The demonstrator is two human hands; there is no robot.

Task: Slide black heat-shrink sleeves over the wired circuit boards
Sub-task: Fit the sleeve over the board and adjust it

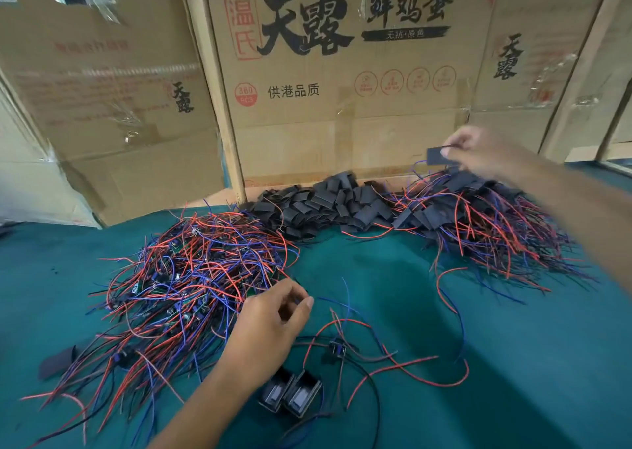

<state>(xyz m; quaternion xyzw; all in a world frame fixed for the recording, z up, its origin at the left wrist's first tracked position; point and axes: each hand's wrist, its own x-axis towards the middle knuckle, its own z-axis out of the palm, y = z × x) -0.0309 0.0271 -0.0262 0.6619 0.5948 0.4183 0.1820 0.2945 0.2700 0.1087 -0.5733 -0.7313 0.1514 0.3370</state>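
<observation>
The right hand (478, 154), up in the upper right of the frame, pinches a flat black rectangular heat-shrink sleeve (439, 156) between thumb and fingertips. It is held clear above the right-hand heap of sleeved boards with red, blue and black leads (478, 223). The sleeve's long axis runs roughly left to right, and its free end points toward the middle of the frame. It is blurred, so whether that end gapes open is hard to say.

The left hand (273, 322) sits low and centre-left at the edge of the tangled pile of bare green circuit boards with red and blue wires (191, 277). Its fingers are curled, thumb and forefinger close together; I think they hold nothing yet, though a thin wire could be caught there.

One loose wired board with a small dark component (337, 347) lies on the teal cloth table cover (513, 363), just right of and below the left hand, and much nearer to it than to the right hand. The coming move turns on this gap: sleeve high right, board low centre, well apart. The left hand looks best placed to lift a board and bring its wires to the sleeve's open end.

The heap of loose black sleeves (325, 206) lies at the back, against the printed cardboard boxes (342, 72).
</observation>
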